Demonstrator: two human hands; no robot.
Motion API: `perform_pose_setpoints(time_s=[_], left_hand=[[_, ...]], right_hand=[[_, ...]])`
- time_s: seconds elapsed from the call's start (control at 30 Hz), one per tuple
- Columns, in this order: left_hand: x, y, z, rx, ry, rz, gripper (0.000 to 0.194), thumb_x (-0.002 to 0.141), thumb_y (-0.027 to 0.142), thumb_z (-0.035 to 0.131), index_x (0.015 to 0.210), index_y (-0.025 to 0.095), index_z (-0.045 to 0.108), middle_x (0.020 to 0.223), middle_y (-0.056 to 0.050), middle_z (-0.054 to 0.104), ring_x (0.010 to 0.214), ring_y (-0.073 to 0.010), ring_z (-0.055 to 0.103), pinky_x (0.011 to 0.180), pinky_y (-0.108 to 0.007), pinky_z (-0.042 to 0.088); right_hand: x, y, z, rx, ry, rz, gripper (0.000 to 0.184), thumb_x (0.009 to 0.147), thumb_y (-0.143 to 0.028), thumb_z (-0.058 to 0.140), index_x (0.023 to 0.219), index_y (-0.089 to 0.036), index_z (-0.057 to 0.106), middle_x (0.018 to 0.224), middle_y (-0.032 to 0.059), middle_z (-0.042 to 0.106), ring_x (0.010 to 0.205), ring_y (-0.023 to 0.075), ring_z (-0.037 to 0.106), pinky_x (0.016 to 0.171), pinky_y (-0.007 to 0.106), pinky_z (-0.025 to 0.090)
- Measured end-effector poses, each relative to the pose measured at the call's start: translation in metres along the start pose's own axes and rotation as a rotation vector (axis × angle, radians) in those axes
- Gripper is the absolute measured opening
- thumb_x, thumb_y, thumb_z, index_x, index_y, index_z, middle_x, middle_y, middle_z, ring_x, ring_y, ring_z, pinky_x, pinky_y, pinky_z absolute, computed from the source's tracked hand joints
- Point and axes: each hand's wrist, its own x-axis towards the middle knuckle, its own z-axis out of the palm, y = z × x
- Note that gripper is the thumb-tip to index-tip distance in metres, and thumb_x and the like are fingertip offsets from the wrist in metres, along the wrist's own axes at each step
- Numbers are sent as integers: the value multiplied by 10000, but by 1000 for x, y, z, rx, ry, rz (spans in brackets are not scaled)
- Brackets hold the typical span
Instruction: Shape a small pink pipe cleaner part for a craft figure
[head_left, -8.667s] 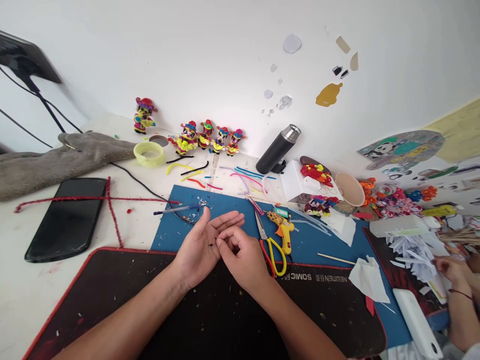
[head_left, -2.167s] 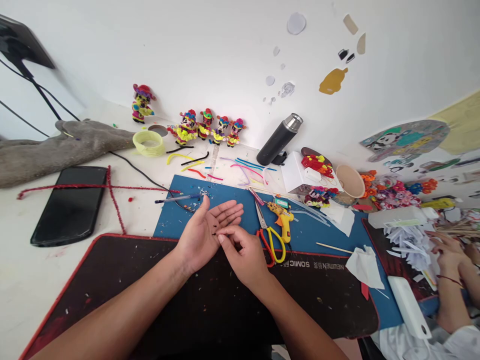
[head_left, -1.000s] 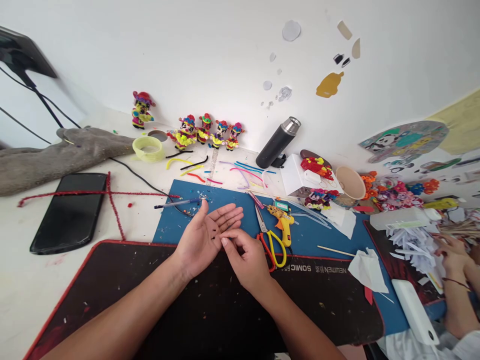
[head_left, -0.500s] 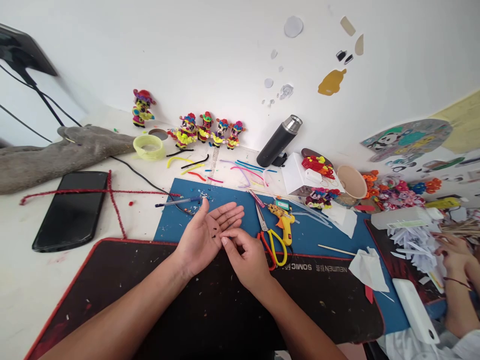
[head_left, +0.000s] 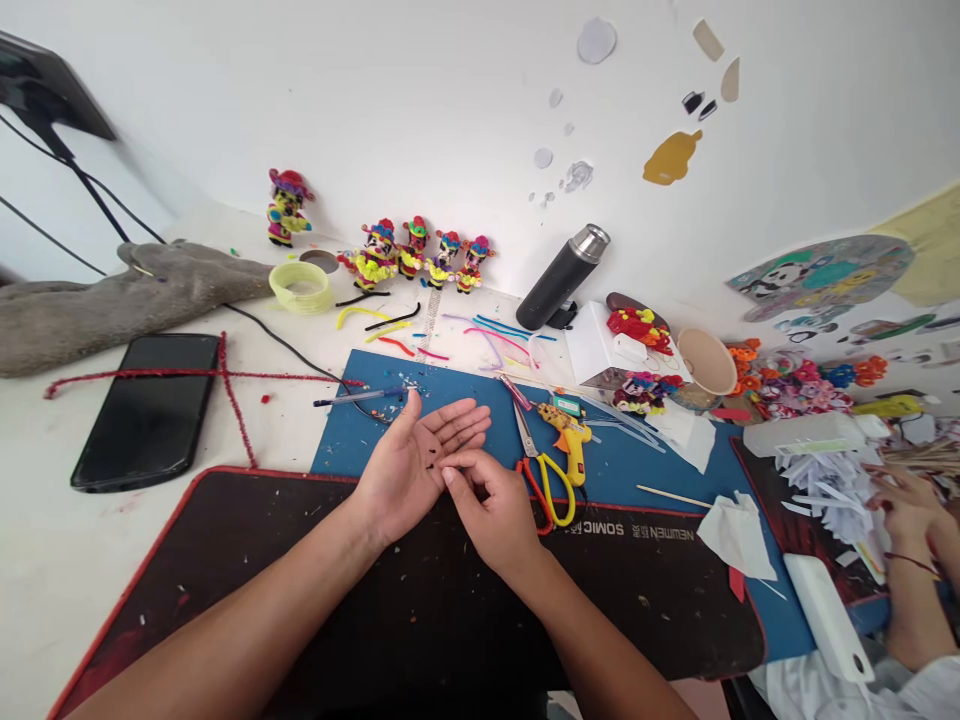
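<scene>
My left hand [head_left: 409, 470] lies palm up with its fingers stretched out and the thumb raised. Tiny black bits [head_left: 430, 465] rest on its palm. Thumb and index finger of my right hand [head_left: 487, 505] are pinched together at the edge of that palm; whatever they grip is too small to make out. Just right of my right hand lie scissors [head_left: 553, 490] with one red and one yellow handle. A yellow glue gun [head_left: 574, 450] is beyond them. Behind my left hand, a blue pen [head_left: 360, 396] lies on the blue mat [head_left: 341, 440].
Several colourful pipe-cleaner figures [head_left: 375, 262] stand along the wall. Coloured pipe-cleaner pieces [head_left: 394, 318], a black flask [head_left: 559, 285] and a tape roll [head_left: 300, 290] lie before them. A phone [head_left: 142, 425] is at left. Another person's hand [head_left: 911, 510] works among paper strips [head_left: 825, 500] at right.
The camera view has shifted slightly. Both hands keep nearly the same pose, the right fingertips still pinched at the left palm.
</scene>
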Motion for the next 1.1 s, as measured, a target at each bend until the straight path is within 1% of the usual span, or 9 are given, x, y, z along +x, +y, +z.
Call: perform_pose_setpoints(time_s=[0.1, 0.17, 0.37, 0.53, 0.7, 0.87, 1.1], left_hand=[[0, 0, -1, -1, -8, -1, 654, 1073, 604, 392, 1222, 68, 735, 1386, -232, 711, 1368, -329, 622, 1232, -438, 425], [-1, 0, -1, -3, -10, 1, 645, 1072, 598, 400, 1215, 65, 735, 1392, -236, 706, 1370, -333, 620, 1230, -438, 426], [0, -1, -1, -5, -16, 6, 629, 1064, 588, 436, 1236, 58, 727, 1390, -245, 704, 1374, -340, 615, 1231, -444, 427], [-1, -1, -1, 5, -14, 7, 647, 1066, 604, 415, 1250, 66, 724, 1388, -236, 709, 1377, -333, 614, 1241, -444, 416], [-1, -1, -1, -5, -18, 14, 613, 1064, 585, 438, 1210, 67, 732, 1399, -235, 702, 1379, -340, 610, 1238, -447, 417], [-1, -1, -1, -8, -24, 20, 580, 1061, 553, 474, 1211, 54, 730, 1407, -245, 694, 1383, -344, 605, 1230, -442, 425], [-1, -1, -2, -4, -21, 18, 651, 1062, 610, 423, 1197, 60, 743, 1403, -242, 697, 1375, -342, 611, 1230, -443, 425]], right_hand=[[0, 0, 0, 7, -1, -1, 181, 1009, -308, 604, 1027, -210, 756, 790, 24, 759, 676, 163, 686, 617, 261, 502], [0, -1, 1, 7, 1, 1, 182, 1009, -315, 605, 1026, -213, 755, 814, 29, 770, 666, 161, 683, 598, 260, 496], [0, -2, 0, -5, -4, 6, 186, 1011, -319, 600, 1030, -216, 754, 891, 47, 800, 664, 161, 683, 613, 271, 508], [0, -1, 0, -8, -3, 11, 180, 1003, -314, 605, 1040, -214, 751, 892, 45, 802, 653, 156, 680, 594, 262, 493], [0, -1, 0, -2, -7, 6, 174, 1002, -307, 609, 1035, -211, 750, 864, 38, 792, 651, 155, 672, 607, 261, 492], [1, -4, 0, -15, -1, 6, 178, 993, -307, 611, 1027, -208, 755, 793, 26, 769, 606, 147, 639, 572, 256, 467], [3, -7, 0, -28, 6, 7, 186, 988, -324, 612, 1009, -213, 759, 747, 18, 754, 596, 150, 632, 569, 258, 471]])
